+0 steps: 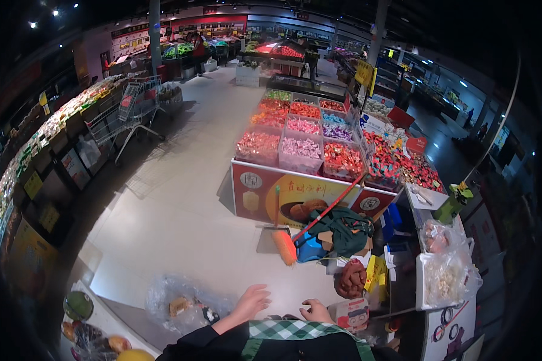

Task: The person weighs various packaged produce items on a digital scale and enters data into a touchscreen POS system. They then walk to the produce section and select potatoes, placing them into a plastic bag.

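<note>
My left hand [252,303] is held out in front of my body above the pale tiled floor, fingers spread, with nothing in it. Close by on its left lies a clear plastic bag [160,298] with bits of cardboard and wrapping inside. My right hand [318,311] is also empty, its fingers loosely bent and apart. Just to its right is a box or bag with a printed cartoon face [357,316]. A green and white checked apron [298,330] covers my front, below both hands.
Ahead stands a candy display [257,180] with several bins. A broom [283,248], a blue container [310,248] and a dark green garment [348,230] are against it. Bagged goods [447,280] lie on the right counter. At left are a shopping cart [131,108] and a watermelon [78,305].
</note>
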`<state>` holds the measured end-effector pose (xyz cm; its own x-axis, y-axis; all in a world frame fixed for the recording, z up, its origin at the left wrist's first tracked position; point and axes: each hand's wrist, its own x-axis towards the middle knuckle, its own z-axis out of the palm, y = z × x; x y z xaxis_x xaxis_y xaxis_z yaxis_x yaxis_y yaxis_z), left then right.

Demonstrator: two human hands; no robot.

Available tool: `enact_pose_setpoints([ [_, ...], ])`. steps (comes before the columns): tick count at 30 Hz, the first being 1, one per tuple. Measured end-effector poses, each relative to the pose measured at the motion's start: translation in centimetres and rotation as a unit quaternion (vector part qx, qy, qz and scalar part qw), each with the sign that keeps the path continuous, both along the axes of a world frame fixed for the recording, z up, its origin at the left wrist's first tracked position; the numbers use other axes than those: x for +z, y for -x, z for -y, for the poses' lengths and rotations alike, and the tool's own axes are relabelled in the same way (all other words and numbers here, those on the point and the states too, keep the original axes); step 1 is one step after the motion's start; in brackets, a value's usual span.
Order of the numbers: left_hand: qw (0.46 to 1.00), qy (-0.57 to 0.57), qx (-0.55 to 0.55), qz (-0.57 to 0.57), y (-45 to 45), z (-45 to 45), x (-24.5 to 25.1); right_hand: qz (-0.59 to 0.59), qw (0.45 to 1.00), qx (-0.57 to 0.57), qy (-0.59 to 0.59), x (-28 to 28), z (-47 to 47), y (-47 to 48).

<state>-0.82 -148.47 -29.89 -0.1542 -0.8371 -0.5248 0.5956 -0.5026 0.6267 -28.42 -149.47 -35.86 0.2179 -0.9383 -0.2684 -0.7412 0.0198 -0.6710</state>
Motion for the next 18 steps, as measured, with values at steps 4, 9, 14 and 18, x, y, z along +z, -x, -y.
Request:
enact_pose_setpoints([
  [4, 0.997, 0.059, 0.002, 0.040, -1.9, 7.4, 2.8, -0.005, 1.000, -0.013, 0.005, -0.8, 8.6, -1.5],
  [9, 0.996, 0.019, 0.085, 0.006, -7.7, 15.9, -2.3, 0.009, 0.996, 0.084, -0.013, -3.1, 21.6, -6.8],
  [14, 0.973, 0.210, 0.095, 0.016, -16.1, 21.7, -6.7, 0.030, 0.978, 0.194, 0.066, -2.5, 36.1, -15.0],
  [18, 0.918, 0.216, 0.173, 0.283, -19.0, 25.7, -4.9, 0.028, 0.960, 0.276, 0.038, -2.8, 45.2, -23.1],
])
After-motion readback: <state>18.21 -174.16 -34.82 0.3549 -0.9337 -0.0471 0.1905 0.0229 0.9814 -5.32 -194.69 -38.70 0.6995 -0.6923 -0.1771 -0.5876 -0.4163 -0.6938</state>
